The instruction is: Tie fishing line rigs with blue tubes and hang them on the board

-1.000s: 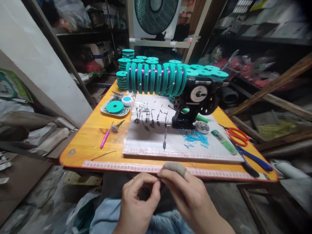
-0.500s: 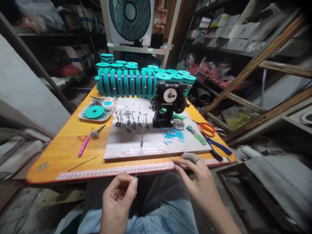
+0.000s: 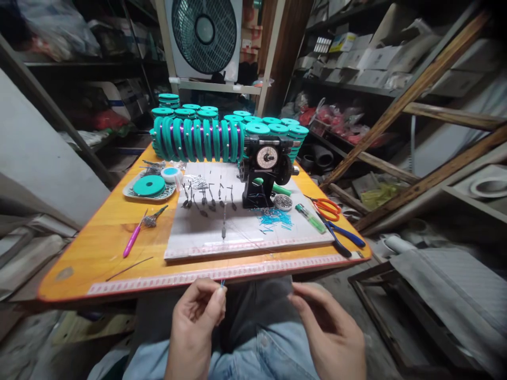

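My left hand (image 3: 196,316), at the table's front edge, pinches a small thin blue piece (image 3: 223,284) between thumb and forefinger. To its right, my right hand (image 3: 327,327) is closed in a pinch over my lap; what its fingertips hold is too fine to make out. A faint thin line (image 3: 253,238) slants across the white board (image 3: 214,248) toward the right hand. On that board, a small dark metal piece (image 3: 224,232) hangs or lies in front of several similar dark pieces. Loose blue bits (image 3: 275,219) lie to the right, beside a dish of small metal parts (image 3: 283,201).
A black winding device (image 3: 261,179) carries a row of teal foam spools (image 3: 198,140); more spools (image 3: 257,128) stand behind. Orange-handled scissors (image 3: 327,208), blue-handled pliers (image 3: 346,235) and a green tube (image 3: 311,218) lie right. Left are a pink-handled tool (image 3: 132,241) and a tray (image 3: 158,198).
My right hand has drawn back from the table edge toward my lap, its fingers closer together. My left hand keeps its pinch on the blue piece. The view has shifted slightly.
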`<state>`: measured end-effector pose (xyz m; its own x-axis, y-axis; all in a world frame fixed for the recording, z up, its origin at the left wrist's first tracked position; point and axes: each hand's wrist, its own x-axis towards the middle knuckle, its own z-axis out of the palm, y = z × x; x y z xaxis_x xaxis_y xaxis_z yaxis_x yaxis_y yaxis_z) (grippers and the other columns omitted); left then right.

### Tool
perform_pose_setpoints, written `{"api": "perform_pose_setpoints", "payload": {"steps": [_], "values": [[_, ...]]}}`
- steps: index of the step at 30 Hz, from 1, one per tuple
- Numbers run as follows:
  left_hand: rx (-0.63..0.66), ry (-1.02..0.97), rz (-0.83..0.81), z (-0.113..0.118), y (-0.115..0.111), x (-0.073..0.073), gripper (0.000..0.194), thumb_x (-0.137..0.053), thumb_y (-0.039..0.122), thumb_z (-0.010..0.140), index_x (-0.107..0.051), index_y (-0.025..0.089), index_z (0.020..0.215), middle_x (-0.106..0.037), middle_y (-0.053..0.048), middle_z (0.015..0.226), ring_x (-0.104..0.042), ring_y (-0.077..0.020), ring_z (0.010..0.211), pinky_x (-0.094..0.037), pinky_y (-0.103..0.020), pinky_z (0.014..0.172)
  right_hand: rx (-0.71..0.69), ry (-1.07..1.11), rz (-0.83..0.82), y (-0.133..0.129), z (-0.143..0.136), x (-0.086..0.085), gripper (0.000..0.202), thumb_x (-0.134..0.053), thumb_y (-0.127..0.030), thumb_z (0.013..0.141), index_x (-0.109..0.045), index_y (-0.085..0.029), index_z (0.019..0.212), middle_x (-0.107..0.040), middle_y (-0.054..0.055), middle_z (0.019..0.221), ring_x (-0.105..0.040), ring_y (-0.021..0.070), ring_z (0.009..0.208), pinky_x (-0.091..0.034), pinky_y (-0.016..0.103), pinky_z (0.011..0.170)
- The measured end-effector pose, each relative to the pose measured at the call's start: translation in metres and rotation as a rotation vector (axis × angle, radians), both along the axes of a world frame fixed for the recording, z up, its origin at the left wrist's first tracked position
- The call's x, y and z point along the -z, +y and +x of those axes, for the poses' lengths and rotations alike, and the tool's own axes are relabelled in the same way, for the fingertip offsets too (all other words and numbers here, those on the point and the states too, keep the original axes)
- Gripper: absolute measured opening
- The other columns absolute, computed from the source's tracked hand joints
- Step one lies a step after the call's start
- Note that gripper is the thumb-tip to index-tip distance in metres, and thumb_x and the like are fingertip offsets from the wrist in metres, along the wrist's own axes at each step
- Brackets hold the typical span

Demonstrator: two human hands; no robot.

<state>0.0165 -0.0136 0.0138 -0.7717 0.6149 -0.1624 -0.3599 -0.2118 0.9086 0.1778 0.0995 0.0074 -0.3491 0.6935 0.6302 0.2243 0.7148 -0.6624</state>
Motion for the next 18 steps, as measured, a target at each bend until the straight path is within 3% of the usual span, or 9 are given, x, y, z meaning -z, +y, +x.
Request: {"api": "perform_pose_setpoints", "payload": {"steps": [3, 6, 9, 12, 15, 18], "values": [[0.098, 0.054, 0.059, 0.002, 0.003, 0.0, 0.024, -0.075, 0.033, 0.081, -0.062, 0.017, 0.068, -0.05, 0.002, 0.067, -0.046, -0.0088, 0.06, -0.04, -0.018, 0.055, -0.032, 0.105, 0.232, -0.015, 0.007, 0.004, 0.03, -0.067, -0.002, 0.08, -0.073, -0.025, 0.099, -0.073, 0.004, 0.086, -0.07, 0.019, 0.074, -0.059, 0.029, 0.062], [0.138, 0.04, 0.14, 0.009, 0.01, -0.007, 0.02, -0.075, 0.028, 0.081, -0.065, 0.016, 0.068, -0.056, -0.002, 0.085, -0.058, -0.0119, 0.078, -0.049, -0.021, 0.072, -0.188, 0.118, 0.328, -0.017, 0.001, 0.001, 0.027, -0.063, -0.005, 0.083, -0.07, -0.024, 0.102, -0.073, 0.006, 0.091, -0.069, 0.0194, 0.077, -0.059, 0.029, 0.06], [0.115, -0.091, 0.206, 0.016, 0.017, -0.017, 0.018, -0.076, 0.026, 0.08, -0.066, 0.016, 0.068, -0.059, -0.003, 0.093, -0.064, -0.0146, 0.089, -0.049, -0.025, 0.086, -0.464, 0.0, 0.365, -0.009, -0.022, -0.012, 0.02, -0.05, -0.011, 0.092, -0.063, -0.023, 0.1, -0.069, 0.004, 0.079, -0.065, 0.0147, 0.067, -0.055, 0.026, 0.06], [0.028, -0.238, 0.191, 0.014, 0.019, -0.022, 0.021, -0.08, 0.026, 0.075, -0.064, 0.015, 0.067, -0.061, -0.002, 0.094, -0.065, -0.0135, 0.084, -0.05, -0.022, 0.079, -0.721, -0.192, 0.358, -0.005, -0.049, -0.025, 0.022, -0.04, -0.008, 0.093, -0.058, -0.019, 0.1, -0.061, 0.001, 0.066, -0.058, 0.013, 0.056, -0.048, 0.023, 0.051], [0.006, -0.31, 0.138, 0.007, 0.014, -0.018, 0.022, -0.083, 0.029, 0.072, -0.066, 0.016, 0.071, -0.065, -0.003, 0.087, -0.062, -0.0121, 0.076, -0.049, -0.02, 0.07, -0.722, -0.282, 0.365, -0.005, -0.062, -0.025, 0.019, -0.042, -0.009, 0.094, -0.057, -0.015, 0.102, -0.065, 0.004, 0.071, -0.063, 0.0151, 0.058, -0.049, 0.024, 0.051], [0.017, -0.368, 0.106, 0.002, 0.005, -0.012, 0.022, -0.082, 0.034, 0.074, -0.069, 0.016, 0.076, -0.058, 0.001, 0.057, -0.057, -0.0096, 0.063, -0.049, -0.019, 0.07, -0.627, -0.197, 0.347, -0.004, -0.056, -0.016, 0.021, -0.05, -0.009, 0.091, -0.056, -0.015, 0.11, -0.074, 0.009, 0.089, -0.073, 0.0171, 0.08, -0.057, 0.024, 0.068]]}}
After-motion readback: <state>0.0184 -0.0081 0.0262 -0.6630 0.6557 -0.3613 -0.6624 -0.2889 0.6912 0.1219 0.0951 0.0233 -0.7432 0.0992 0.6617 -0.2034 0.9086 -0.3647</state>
